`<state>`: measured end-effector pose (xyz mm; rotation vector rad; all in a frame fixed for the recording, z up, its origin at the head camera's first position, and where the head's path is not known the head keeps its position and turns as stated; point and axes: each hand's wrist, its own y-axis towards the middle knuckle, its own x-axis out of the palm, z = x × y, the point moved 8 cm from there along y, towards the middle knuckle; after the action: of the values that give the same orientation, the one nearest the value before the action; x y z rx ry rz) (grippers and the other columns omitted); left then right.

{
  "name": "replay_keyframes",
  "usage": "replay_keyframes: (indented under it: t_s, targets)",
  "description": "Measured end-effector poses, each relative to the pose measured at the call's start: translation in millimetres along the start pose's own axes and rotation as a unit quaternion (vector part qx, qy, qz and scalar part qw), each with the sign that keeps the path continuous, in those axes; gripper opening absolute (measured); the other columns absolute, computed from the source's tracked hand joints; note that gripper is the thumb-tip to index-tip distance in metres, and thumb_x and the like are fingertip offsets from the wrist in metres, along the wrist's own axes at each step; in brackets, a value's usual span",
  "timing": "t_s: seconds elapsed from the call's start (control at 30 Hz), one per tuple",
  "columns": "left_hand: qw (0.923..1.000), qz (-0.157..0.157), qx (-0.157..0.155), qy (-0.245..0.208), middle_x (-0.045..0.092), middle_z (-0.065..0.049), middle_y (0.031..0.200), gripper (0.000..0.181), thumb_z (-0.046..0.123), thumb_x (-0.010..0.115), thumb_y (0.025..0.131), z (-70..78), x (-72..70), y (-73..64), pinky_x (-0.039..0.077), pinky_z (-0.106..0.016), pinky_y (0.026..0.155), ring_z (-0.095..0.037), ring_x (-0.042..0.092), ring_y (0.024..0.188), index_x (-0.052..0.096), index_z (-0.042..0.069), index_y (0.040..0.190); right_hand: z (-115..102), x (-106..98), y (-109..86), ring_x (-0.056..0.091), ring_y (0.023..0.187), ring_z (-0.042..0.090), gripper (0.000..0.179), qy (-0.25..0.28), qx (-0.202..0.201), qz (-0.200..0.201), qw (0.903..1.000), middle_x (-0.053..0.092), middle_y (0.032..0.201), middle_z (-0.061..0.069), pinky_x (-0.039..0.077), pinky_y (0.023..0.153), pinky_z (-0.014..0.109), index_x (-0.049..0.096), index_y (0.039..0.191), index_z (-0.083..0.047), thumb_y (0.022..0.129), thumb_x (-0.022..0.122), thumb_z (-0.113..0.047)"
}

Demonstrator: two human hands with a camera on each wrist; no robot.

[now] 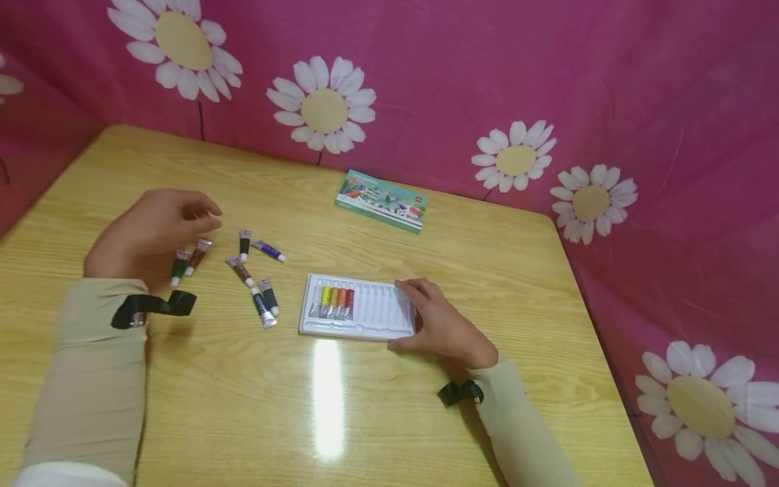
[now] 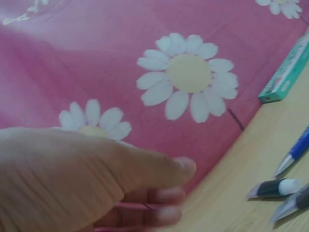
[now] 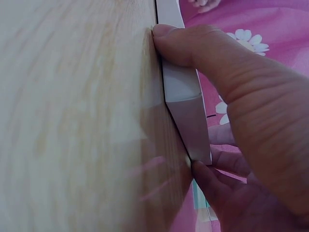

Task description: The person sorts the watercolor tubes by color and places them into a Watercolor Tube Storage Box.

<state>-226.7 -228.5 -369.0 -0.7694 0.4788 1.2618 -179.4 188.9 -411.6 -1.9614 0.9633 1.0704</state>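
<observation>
My right hand (image 1: 441, 321) grips the right end of a white plastic paint tray (image 1: 385, 311), thumb on its near edge and fingers at the far side. Small paint tubes (image 1: 333, 302), from whitish and yellow to orange and red, lie in the tray's left slots. My left hand (image 1: 161, 223) hovers over the table's left part, fingers loosely bent, with nothing seen in it. Just below it lie a green paint tube (image 1: 178, 269) and a reddish-brown paint tube (image 1: 197, 257). To its right are a black paint tube (image 1: 245, 245), a blue paint tube (image 1: 269, 250) and several other dark ones.
A flat teal box (image 1: 382, 201) with a printed picture lies near the table's back edge. The wooden table (image 1: 243, 406) meets a pink flowered cloth (image 1: 426, 81) at the back and right. Black straps hang from both wrists.
</observation>
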Motion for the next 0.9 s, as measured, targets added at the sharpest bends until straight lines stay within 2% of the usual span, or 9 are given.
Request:
replay_keyframes:
  t_s: [0.07, 0.1, 0.17, 0.27, 0.33, 0.37, 0.57, 0.8, 0.9]
  targets:
    - [1.0, -0.006, 0.004, 0.0, 0.059, -0.021, 0.132, 0.046, 0.036, 0.06, 0.105, 7.5, 7.4, 5.9, 0.051, -0.044, 0.082, -0.035, 0.059, 0.099, 0.056, 0.01, 0.142, 0.3, 0.3, -0.2, 0.043, 0.138, 0.023, 0.108, 0.001, 0.001, 0.0, 1.0, 0.037, 0.161, 0.002, 0.047, 0.116, 0.045, 0.034, 0.162, -0.023, 0.074, 0.091, -0.05]
    - [0.9999, -0.007, 0.011, 0.008, 0.059, -0.021, 0.132, 0.044, 0.033, 0.06, 0.105, 12.5, 11.3, 8.6, 0.053, -0.043, 0.076, -0.034, 0.061, 0.092, 0.056, 0.01, 0.142, 0.4, 0.6, -0.2, 0.043, 0.138, 0.024, 0.108, 0.002, 0.001, -0.001, 1.0, 0.036, 0.161, 0.002, 0.047, 0.116, 0.045, 0.034, 0.162, -0.023, 0.074, 0.091, -0.05]
    - [0.9987, -0.002, 0.034, 0.039, 0.062, -0.021, 0.129, 0.04, 0.027, 0.062, 0.104, 25.7, 18.6, 13.6, 0.052, -0.041, 0.072, -0.031, 0.06, 0.088, 0.059, 0.008, 0.14, 0.8, 0.7, -0.3, 0.043, 0.138, 0.024, 0.109, 0.004, 0.005, -0.003, 1.0, 0.036, 0.161, 0.002, 0.047, 0.117, 0.044, 0.034, 0.162, -0.023, 0.073, 0.091, -0.051]
    - [0.9938, 0.006, 0.08, 0.078, 0.067, -0.022, 0.124, 0.035, 0.019, 0.065, 0.101, 45.1, 29.8, 18.1, 0.055, -0.044, 0.075, -0.03, 0.063, 0.086, 0.064, 0.005, 0.133, 1.2, 0.8, -0.4, 0.043, 0.139, 0.023, 0.109, 0.005, 0.008, -0.004, 0.9999, 0.035, 0.161, 0.001, 0.046, 0.117, 0.044, 0.034, 0.162, -0.024, 0.073, 0.091, -0.051]
    - [0.9931, 0.0, 0.09, 0.075, 0.068, -0.021, 0.125, 0.033, 0.017, 0.066, 0.1, 53.0, 37.5, 18.5, 0.057, -0.045, 0.083, -0.031, 0.061, 0.098, 0.066, 0.005, 0.132, 1.0, 0.5, -0.8, 0.042, 0.14, 0.023, 0.109, 0.006, 0.011, -0.005, 0.9999, 0.035, 0.161, 0.001, 0.046, 0.118, 0.044, 0.034, 0.162, -0.024, 0.073, 0.091, -0.051]
    - [0.9937, -0.006, 0.089, 0.068, 0.067, -0.02, 0.126, 0.033, 0.015, 0.066, 0.1, 55.1, 41.7, 18.4, 0.057, -0.045, 0.087, -0.031, 0.061, 0.101, 0.066, 0.006, 0.131, 1.0, 0.4, -0.7, 0.042, 0.14, 0.023, 0.109, 0.006, 0.012, -0.005, 0.9999, 0.035, 0.161, 0.0, 0.046, 0.118, 0.044, 0.034, 0.162, -0.024, 0.073, 0.091, -0.051]
    - [0.9944, -0.032, 0.089, 0.049, 0.068, -0.015, 0.127, 0.03, 0.011, 0.065, 0.1, 63.3, 58.6, 17.9, 0.057, -0.04, 0.084, -0.029, 0.059, 0.103, 0.069, 0.008, 0.13, 1.5, 0.1, -0.3, 0.042, 0.141, 0.024, 0.109, 0.006, 0.013, -0.006, 0.9999, 0.034, 0.162, 0.001, 0.045, 0.118, 0.045, 0.033, 0.162, -0.025, 0.073, 0.091, -0.051]
    - [0.9869, -0.035, 0.13, 0.088, 0.074, -0.011, 0.117, 0.026, 0.003, 0.06, 0.099, 69.7, 69.5, 21.6, 0.052, -0.036, 0.081, -0.026, 0.059, 0.099, 0.076, 0.009, 0.12, 0.5, -1.0, -0.7, 0.042, 0.141, 0.024, 0.109, 0.004, 0.008, -0.001, 1.0, 0.035, 0.162, 0.001, 0.045, 0.118, 0.046, 0.033, 0.162, -0.024, 0.073, 0.091, -0.051]
    - [0.985, -0.036, 0.137, 0.099, 0.075, -0.01, 0.112, 0.025, 0.001, 0.062, 0.099, 68.7, 71.3, 21.9, 0.052, -0.035, 0.078, -0.025, 0.059, 0.095, 0.077, 0.01, 0.117, -0.1, -0.9, -0.5, 0.042, 0.14, 0.024, 0.109, 0.005, 0.007, -0.003, 1.0, 0.035, 0.162, 0.001, 0.045, 0.118, 0.045, 0.034, 0.162, -0.024, 0.074, 0.09, -0.052]
